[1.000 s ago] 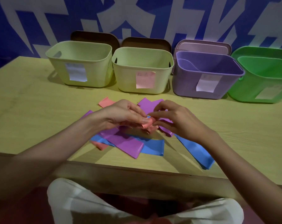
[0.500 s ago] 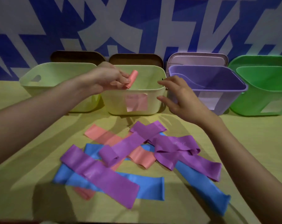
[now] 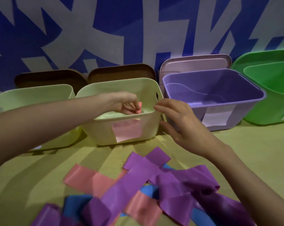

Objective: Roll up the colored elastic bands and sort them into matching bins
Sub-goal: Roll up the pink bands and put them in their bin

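Pink rolled band (image 3: 139,108) pinched in left hand (image 3: 125,103), lowered inside the pale bin with the pink label (image 3: 127,130). Steadied at that bin's right rim by right hand (image 3: 181,123), fingers spread, holding nothing. Placing step, seemingly; next, release, then back to the loose bands (image 3: 138,181) on the table (image 3: 252,152).

The left hand (image 3: 123,103) pinches a rolled pink band (image 3: 139,108) inside the pink-labelled cream bin (image 3: 147,126); the right hand (image 3: 183,126), fingers straight, touches the bin's right corner.
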Demonstrator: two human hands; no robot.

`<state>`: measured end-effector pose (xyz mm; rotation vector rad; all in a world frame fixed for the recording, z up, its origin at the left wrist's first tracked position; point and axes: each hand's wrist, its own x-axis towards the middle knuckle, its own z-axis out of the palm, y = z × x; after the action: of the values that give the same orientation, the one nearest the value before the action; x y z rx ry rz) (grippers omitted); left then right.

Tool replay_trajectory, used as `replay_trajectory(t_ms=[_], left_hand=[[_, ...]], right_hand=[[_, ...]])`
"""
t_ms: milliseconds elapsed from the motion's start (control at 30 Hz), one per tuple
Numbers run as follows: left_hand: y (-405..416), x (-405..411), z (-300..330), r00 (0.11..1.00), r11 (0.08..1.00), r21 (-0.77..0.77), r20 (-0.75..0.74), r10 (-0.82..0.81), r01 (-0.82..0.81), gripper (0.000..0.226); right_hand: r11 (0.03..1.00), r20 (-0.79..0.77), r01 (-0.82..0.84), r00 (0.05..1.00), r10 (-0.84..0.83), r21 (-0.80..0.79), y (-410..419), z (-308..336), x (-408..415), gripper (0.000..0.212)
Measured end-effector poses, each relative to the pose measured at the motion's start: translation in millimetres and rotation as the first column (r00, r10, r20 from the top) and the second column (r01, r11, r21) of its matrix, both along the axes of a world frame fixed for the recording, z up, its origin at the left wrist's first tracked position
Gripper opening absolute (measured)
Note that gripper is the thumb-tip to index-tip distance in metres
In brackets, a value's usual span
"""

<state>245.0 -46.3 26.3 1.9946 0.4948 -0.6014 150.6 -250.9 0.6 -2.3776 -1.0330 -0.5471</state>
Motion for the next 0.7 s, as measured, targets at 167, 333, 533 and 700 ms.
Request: replay_trajectory(t_ms=[167, 333, 533, 700], left_hand=[[-12.0, 21.0, -16.0, 0.999, 0.999, 0.037, -0.026, -0.027, 0.027, 0.017], [-21.2, 22.6, -21.1, 0.998, 0.994, 0.097, -0.028, -0.051, 0.053, 0.023], [-30.0, 27.2, -29.1, 0.995, 0.985, 0.160, 0.056, -0.078, 0.068, 0.023], [-31.8, 26.8, -26.1, 0.984, 0.959, 0.238, 0.050, -0.168, 0.152, 0.025]], right_hand=[[1.000, 0.011, -0.027, 1.000, 0.027, -0.005, -3.4, -0.4, 5.2, 0.043], [0.999, 0.030, -0.035, 0.999, 0.035, -0.006, -3.9, -2.8, 9.0, 0.043], [0.999, 0.023, -0.016, 1.000, 0.017, -0.031, -3.3, -1.6, 8.1, 0.042], [0.998, -0.006, -0.011, 1.000, 0.010, -0.063, -3.9, 2.6, 7.1, 0.043]])
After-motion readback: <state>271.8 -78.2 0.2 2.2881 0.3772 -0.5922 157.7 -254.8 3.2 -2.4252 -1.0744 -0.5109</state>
